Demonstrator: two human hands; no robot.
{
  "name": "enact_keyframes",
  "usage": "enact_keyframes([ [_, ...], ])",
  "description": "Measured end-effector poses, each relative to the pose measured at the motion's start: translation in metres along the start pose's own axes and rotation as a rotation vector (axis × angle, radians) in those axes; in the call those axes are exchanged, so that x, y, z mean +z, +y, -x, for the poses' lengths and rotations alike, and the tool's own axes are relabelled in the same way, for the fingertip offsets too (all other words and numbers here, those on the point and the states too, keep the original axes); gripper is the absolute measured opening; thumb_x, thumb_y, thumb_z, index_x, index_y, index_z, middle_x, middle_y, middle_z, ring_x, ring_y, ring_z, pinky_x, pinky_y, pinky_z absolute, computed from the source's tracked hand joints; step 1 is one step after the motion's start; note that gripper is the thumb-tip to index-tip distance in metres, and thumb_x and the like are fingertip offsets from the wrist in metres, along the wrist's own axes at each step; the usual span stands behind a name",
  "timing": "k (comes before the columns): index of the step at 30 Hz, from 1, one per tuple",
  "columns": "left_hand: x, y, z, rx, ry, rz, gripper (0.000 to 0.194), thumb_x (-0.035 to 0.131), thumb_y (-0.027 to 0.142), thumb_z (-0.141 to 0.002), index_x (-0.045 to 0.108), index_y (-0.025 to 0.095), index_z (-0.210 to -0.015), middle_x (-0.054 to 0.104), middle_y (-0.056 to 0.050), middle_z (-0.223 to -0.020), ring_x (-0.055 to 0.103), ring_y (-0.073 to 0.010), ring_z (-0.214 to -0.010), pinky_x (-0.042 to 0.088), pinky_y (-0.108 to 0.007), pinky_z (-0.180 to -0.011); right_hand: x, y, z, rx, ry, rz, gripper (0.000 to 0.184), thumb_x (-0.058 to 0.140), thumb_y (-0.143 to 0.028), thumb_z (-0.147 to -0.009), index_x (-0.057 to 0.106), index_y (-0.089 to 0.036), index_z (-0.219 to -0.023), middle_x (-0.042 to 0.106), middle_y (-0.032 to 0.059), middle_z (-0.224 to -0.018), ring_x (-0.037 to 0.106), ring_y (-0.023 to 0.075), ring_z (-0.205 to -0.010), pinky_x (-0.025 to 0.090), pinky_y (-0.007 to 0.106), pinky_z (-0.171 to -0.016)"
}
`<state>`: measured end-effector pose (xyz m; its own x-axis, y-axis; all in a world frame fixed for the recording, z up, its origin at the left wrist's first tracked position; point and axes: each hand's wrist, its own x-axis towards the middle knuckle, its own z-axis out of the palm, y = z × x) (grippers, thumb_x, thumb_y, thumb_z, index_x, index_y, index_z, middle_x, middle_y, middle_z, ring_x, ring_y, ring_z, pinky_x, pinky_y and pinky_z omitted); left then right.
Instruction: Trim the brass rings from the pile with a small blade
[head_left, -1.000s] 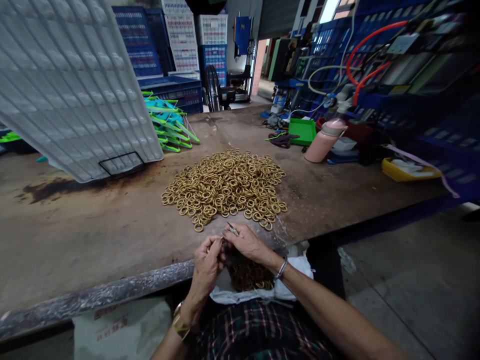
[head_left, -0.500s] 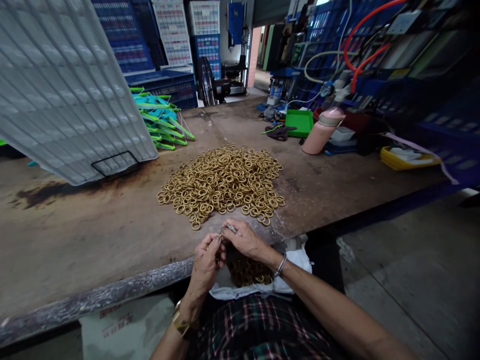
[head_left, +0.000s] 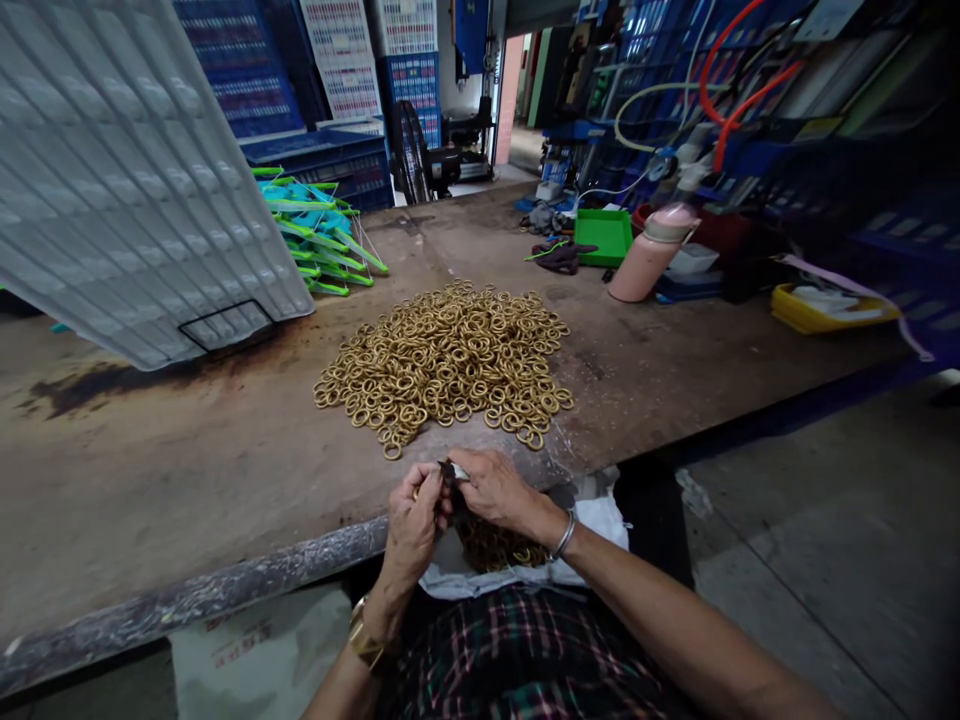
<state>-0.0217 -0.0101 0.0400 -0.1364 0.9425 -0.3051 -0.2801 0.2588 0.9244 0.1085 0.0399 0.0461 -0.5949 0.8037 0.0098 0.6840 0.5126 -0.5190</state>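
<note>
A heap of several gold-coloured rings lies on the worn brown table. At the table's front edge my left hand is pinched shut on a gold ring, only partly visible between the fingers. My right hand is closed on a small metal tool whose tip meets the ring. Both hands touch each other above a white bag on my lap that holds more gold rings.
A large white plastic crate leans at the left. Green and blue plastic pieces are stacked behind it. A pink bottle, a green tray and a yellow tray sit at the right. Blue crates stand at the back.
The hands stay together at the table edge; the right hand's tool has shifted slightly against the ring. The camera has tilted a little.
</note>
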Motion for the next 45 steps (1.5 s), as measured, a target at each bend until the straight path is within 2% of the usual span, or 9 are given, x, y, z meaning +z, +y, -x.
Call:
enact_keyframes([
  [6,0.001,0.0,-0.002,0.045,0.019,-0.111,0.037,0.058,0.054,-0.072,0.05,0.018,-0.069,0.048,0.006,-0.05,0.038,-0.0053,-0.038,0.029,-0.016,-0.036,-0.004,-0.001,-0.001,-0.02,-0.037,0.033,0.024,0.04,-0.01,-0.074,0.056,-0.018,-0.09,0.063,0.0038,-0.077,0.053,0.0159,-0.067,0.031,0.024,-0.06],
  [13,0.001,0.002,0.004,0.017,0.068,-0.149,0.037,0.06,0.055,-0.069,0.052,0.018,-0.067,0.047,0.006,-0.048,0.037,-0.0058,-0.038,0.028,-0.016,-0.037,-0.005,-0.004,-0.006,0.103,-0.131,0.133,0.028,0.042,-0.01,-0.073,0.055,-0.016,-0.097,0.065,0.0078,-0.081,0.058,0.0182,-0.07,0.032,0.025,-0.059],
  [17,0.007,0.005,0.029,-0.088,-0.115,-0.172,0.032,0.058,0.049,-0.074,0.053,0.018,-0.065,0.049,0.004,-0.048,0.04,-0.0061,-0.039,0.03,-0.017,-0.038,-0.005,0.005,-0.017,0.182,-0.113,0.209,0.026,0.04,-0.009,-0.076,0.054,-0.014,-0.098,0.064,0.0094,-0.08,0.058,0.0178,-0.07,0.032,0.026,-0.059],
  [21,0.016,-0.01,0.045,-0.403,-0.327,-0.081,0.025,0.062,0.039,-0.07,0.055,0.016,-0.063,0.051,0.003,-0.047,0.038,-0.0053,-0.034,0.021,-0.017,-0.032,0.0,0.014,-0.033,0.117,0.016,0.181,0.026,0.04,-0.008,-0.076,0.053,-0.015,-0.098,0.064,0.0075,-0.082,0.057,0.0172,-0.073,0.033,0.025,-0.063],
  [24,0.014,-0.03,0.038,-0.62,-0.26,0.162,0.022,0.064,0.033,-0.066,0.057,0.013,-0.066,0.053,0.001,-0.051,0.043,-0.0058,-0.036,0.019,-0.016,-0.032,0.006,0.008,-0.048,0.06,0.114,0.12,0.035,0.04,-0.008,-0.078,0.048,-0.016,-0.111,0.064,0.0072,-0.092,0.058,0.0172,-0.081,0.034,0.025,-0.068],
  [28,0.008,-0.055,0.025,-0.827,-0.122,0.361,0.018,0.063,0.026,-0.068,0.058,0.009,-0.072,0.059,-0.005,-0.056,0.053,-0.0104,-0.042,0.028,-0.017,-0.036,0.009,-0.007,-0.066,0.09,0.105,0.128,0.039,0.043,-0.019,-0.084,0.041,-0.017,-0.123,0.065,0.0076,-0.096,0.059,0.0191,-0.085,0.035,0.026,-0.068],
  [35,0.009,-0.083,0.016,-0.862,0.085,0.537,0.018,0.057,0.019,-0.074,0.053,0.01,-0.089,0.063,-0.01,-0.064,0.062,-0.0196,-0.052,0.043,-0.026,-0.049,0.015,-0.016,-0.078,0.097,0.074,0.187,0.034,0.046,-0.02,-0.084,0.045,-0.021,-0.119,0.067,0.005,-0.09,0.061,0.0184,-0.081,0.035,0.025,-0.065],
  [41,0.009,-0.078,0.016,-0.863,0.069,0.562,0.034,0.048,0.02,-0.079,0.043,0.007,-0.11,0.063,-0.012,-0.077,0.064,-0.0236,-0.06,0.044,-0.027,-0.05,0.017,-0.004,-0.078,0.113,0.174,0.071,0.03,0.046,-0.015,-0.081,0.06,-0.023,-0.106,0.068,0.0037,-0.084,0.061,0.0166,-0.076,0.035,0.023,-0.065],
  [45,0.011,-0.07,0.022,-0.794,0.064,0.513,0.035,0.052,0.022,-0.078,0.043,0.008,-0.11,0.059,-0.012,-0.085,0.065,-0.0237,-0.063,0.045,-0.028,-0.052,0.017,0.01,-0.075,0.116,0.263,-0.236,0.025,0.045,-0.022,-0.083,0.066,-0.022,-0.098,0.069,0.0034,-0.083,0.06,0.0161,-0.074,0.039,0.023,-0.066],
])
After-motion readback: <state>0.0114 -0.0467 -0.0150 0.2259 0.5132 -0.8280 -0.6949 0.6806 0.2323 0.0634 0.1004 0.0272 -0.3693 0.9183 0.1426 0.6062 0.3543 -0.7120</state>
